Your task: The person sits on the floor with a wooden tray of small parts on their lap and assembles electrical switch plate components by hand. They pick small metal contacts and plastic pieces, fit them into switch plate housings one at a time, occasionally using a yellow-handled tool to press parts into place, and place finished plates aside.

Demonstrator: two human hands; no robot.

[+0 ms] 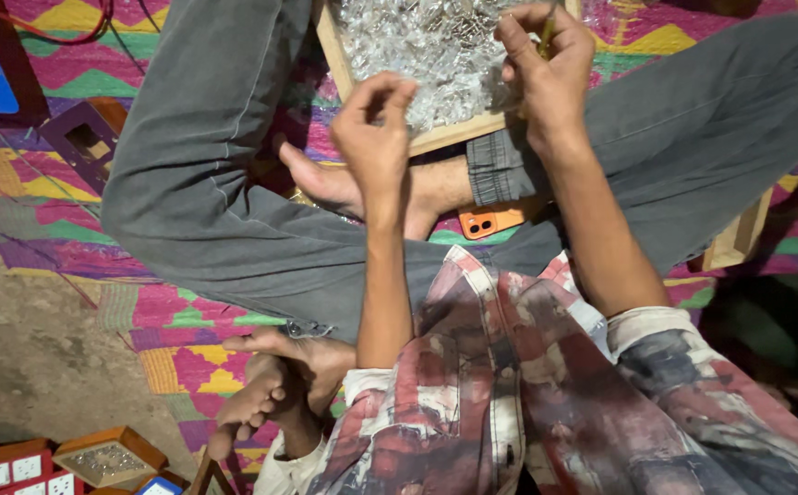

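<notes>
1. While the person sits cross-legged on a bright mat (69, 64), a wooden tray (459, 133) of small shiny metal bits rests far up on the lap.
2. The left hand (376, 137) hovers at the tray's near edge, thumb and fingertips pinched together; what they hold is too small to tell.
3. The right hand (546, 69) is over the tray, fingers curled around a thin yellowish tool (546, 32).
4. To do this well, keep both hands low over the tray, so dropped bits land inside.
5. An orange phone (491, 220) lies near the ankle.
</notes>
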